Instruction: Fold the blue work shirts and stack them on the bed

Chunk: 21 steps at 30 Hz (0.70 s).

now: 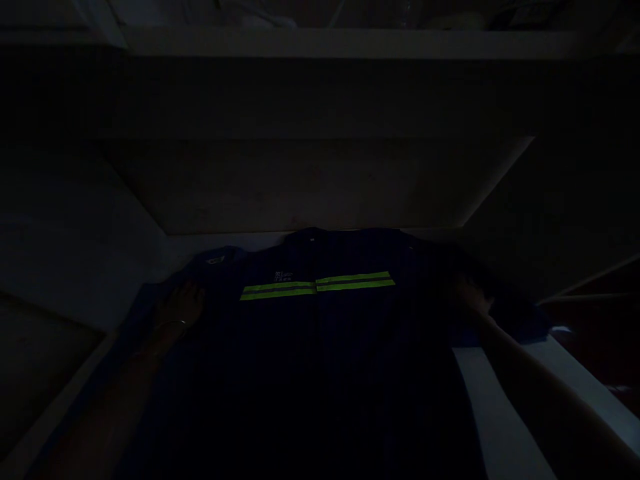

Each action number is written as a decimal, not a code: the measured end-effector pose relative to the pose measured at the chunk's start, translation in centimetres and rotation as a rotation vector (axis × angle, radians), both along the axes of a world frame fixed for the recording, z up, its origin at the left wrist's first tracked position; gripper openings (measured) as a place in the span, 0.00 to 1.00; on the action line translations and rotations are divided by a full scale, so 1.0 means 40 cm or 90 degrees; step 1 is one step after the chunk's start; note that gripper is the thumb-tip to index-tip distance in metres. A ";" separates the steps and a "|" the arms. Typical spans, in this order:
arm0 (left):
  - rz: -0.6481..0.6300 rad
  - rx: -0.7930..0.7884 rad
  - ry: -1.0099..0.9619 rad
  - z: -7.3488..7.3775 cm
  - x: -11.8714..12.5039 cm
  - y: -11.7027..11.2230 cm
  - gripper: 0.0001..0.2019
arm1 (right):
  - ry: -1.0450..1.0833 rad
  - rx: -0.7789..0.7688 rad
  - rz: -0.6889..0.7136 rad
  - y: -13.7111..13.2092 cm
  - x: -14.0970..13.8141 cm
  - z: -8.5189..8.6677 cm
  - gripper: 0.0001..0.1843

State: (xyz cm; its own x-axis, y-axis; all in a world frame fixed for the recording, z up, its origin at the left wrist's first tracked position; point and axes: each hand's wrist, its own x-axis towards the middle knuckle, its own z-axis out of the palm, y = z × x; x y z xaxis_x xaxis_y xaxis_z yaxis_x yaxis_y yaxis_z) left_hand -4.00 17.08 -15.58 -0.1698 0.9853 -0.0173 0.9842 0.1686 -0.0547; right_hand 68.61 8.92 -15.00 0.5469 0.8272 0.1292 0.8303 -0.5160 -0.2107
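I've got the blue jacket (350,327) centre frame, collar uppermost, between left hand (181,303) and right hand (471,295) at opposite sides; too dark, I can't tell either's grip.

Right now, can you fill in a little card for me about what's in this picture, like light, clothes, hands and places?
Light: very dim
Clothes: dark blue garment, spread out
Stripes: yellow-green band across the chest, grey line along its middle
Left hand: on blue cloth at the left; too dark to tell if it grips
Wrist: thin bracelet on the left
Right hand: at the sleeve on the right; grip unclear
Underneath: pale surface
Above: shelf edge
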 end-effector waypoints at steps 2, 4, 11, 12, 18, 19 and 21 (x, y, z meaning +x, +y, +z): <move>-0.067 0.074 0.012 0.006 0.036 -0.028 0.31 | -0.027 0.066 0.057 -0.014 -0.053 0.013 0.34; -0.146 0.063 -0.003 -0.006 0.071 -0.059 0.31 | -0.069 0.050 0.218 -0.033 -0.117 0.002 0.31; -0.155 -0.005 -0.054 0.019 0.190 -0.200 0.27 | -0.131 -0.098 0.314 -0.094 -0.260 -0.007 0.27; -0.181 0.036 -0.059 0.038 0.224 -0.248 0.26 | -0.130 -0.057 0.308 -0.114 -0.285 0.010 0.27; -0.354 0.048 -0.142 0.017 0.410 -0.634 0.25 | -0.074 0.011 0.467 -0.353 -0.468 0.003 0.25; -0.355 0.047 -0.136 -0.006 0.426 -0.674 0.24 | -0.073 -0.013 0.491 -0.386 -0.487 -0.020 0.25; -0.355 0.061 -0.119 -0.042 0.446 -0.717 0.24 | -0.072 -0.041 0.511 -0.426 -0.510 -0.060 0.26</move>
State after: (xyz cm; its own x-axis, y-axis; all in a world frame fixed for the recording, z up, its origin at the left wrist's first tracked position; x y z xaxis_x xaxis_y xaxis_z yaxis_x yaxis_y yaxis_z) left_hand 13.84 -11.60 -17.27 0.3706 0.9238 0.0966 0.9173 -0.3803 0.1181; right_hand 48.22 -8.12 -17.40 -0.2293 0.9694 0.0872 0.9669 0.2372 -0.0941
